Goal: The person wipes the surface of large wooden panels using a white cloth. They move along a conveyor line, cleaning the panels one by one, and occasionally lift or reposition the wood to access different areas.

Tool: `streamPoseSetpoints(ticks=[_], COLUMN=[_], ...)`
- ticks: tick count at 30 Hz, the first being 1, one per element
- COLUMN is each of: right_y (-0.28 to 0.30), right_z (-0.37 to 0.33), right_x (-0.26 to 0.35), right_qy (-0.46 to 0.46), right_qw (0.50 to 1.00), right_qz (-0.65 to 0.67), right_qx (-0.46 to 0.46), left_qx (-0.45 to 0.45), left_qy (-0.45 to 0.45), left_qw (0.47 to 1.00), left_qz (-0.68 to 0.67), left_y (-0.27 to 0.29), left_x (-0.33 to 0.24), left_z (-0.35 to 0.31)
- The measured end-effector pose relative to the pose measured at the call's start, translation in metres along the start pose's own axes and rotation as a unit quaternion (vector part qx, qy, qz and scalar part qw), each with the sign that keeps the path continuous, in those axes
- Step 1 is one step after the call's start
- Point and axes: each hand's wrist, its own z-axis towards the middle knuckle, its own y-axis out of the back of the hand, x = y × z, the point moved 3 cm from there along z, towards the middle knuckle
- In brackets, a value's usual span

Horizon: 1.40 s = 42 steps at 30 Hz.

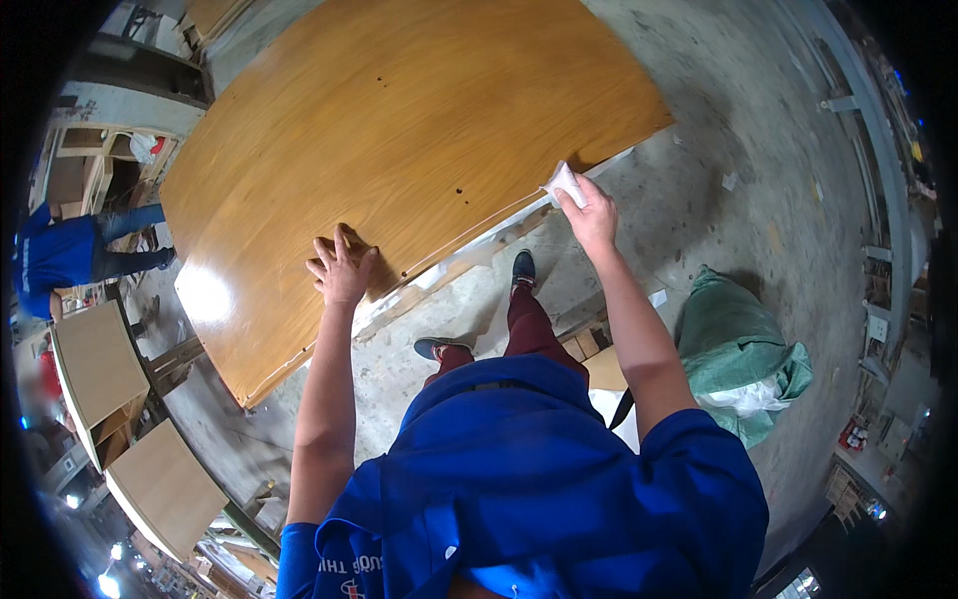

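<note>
A large, glossy wooden panel (429, 110) with a few small dark holes lies in front of me. My left hand (342, 268) rests on it near the close edge, fingers spread and holding nothing. My right hand (593, 215) is closed round a small plastic bag (565, 184) with white stuff inside, squeezed to a tip at the panel's near edge. From that tip a thin white line (479, 226) runs left along the edge. Another stretch of white line (274, 374) shows near the left corner. What fills the bag cannot be made out exactly.
White material (439, 277) shows under the panel's near edge. A green sack (733, 334) stands on the concrete floor at my right. Pale curved boards (165, 489) stand at lower left. A person in blue (65, 250) is beyond the panel's left side.
</note>
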Motion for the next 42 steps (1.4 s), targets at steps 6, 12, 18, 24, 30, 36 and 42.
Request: streamPoseSetpoints(ticks=[6,12,18,24,30,36,42], right_y=[0.015,0.043,0.076,0.107,0.117,0.116,0.123], right_z=[0.018,0.048,0.08,0.113,0.126,0.129,0.144], right_x=[-0.018,-0.044,-0.08,-0.114,-0.136,-0.142,-0.155], right_qy=[0.006,-0.021,-0.075,-0.104,-0.136,-0.123,-0.142], right_qw=[0.999,0.997,0.991,0.981,0.979,0.982,0.978], right_qz=[0.013,0.033,0.02,-0.03,-0.044,-0.022,-0.003], right_qx=[-0.03,-0.071,-0.11,-0.16,-0.146,-0.144,-0.155], left_qx=[0.019,0.031,0.031,0.049,0.066,0.079,0.075], left_qy=[0.044,0.096,0.118,0.129,0.143,0.147,0.151], left_qw=[0.999,0.995,0.992,0.99,0.986,0.984,0.984], left_qz=[0.027,0.0,0.011,0.033,0.053,0.066,0.048], left_y=[-0.003,-0.003,-0.005,-0.004,-0.002,-0.002,-0.004], left_x=[-0.011,-0.021,-0.027,-0.03,-0.028,-0.031,-0.027], left_z=[0.005,0.01,0.014,0.014,0.018,0.018,0.021])
